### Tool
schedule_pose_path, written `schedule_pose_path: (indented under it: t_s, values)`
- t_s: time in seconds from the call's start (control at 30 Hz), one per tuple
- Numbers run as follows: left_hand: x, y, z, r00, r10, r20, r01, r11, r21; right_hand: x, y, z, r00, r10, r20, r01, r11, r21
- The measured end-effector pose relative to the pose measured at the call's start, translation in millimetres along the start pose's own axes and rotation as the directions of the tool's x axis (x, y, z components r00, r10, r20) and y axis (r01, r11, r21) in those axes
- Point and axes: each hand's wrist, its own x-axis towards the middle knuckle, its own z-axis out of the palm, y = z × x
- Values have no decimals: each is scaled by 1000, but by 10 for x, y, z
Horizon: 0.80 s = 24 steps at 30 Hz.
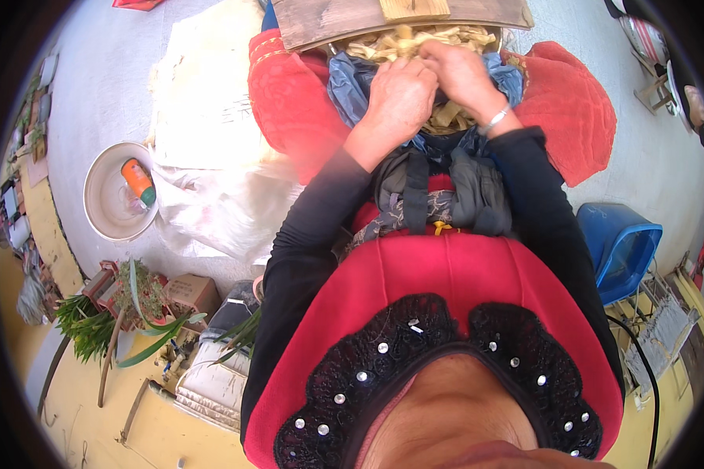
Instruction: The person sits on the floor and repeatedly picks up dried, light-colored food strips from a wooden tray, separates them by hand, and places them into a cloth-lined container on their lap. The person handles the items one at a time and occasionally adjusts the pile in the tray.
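Pale yellowish dried strips (452,117), perhaps plant fibre, lie in a container lined with blue plastic (347,79) at my lap. My left hand (402,97) rests with curled fingers at the near side of the upper strips, close beside my right hand (460,76). The right one wears a bracelet and has its fingertips among the strips; motion blurs them. Whether either hand grips a strip is hidden. Just beyond is a wooden board (334,23) with a small wood block (415,9) on it. Red cloths (293,99) cover both sides of my lap.
To the left lie a pale sheet (199,88) and white plastic sacking (211,205), beside a white bucket (102,193) holding an orange and green object. Potted plants (85,328) stand lower left. A blue plastic bin (607,252) is at the right; part of another person (695,108) shows at the right rim.
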Motion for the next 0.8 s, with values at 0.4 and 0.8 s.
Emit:
schedule_pose_path:
  t_s: [0.4, 0.8]
  values:
    - [123, -71, 131, 991, 96, -89, -89, 992, 89, -559, -56, -494, 974, 132, 184, -194, 906, 376]
    - [222, -220, 177, 997, -60, 48, 57, 997, 58, -1005, 114, 44, 986, -63, 154, 108, 945, -307]
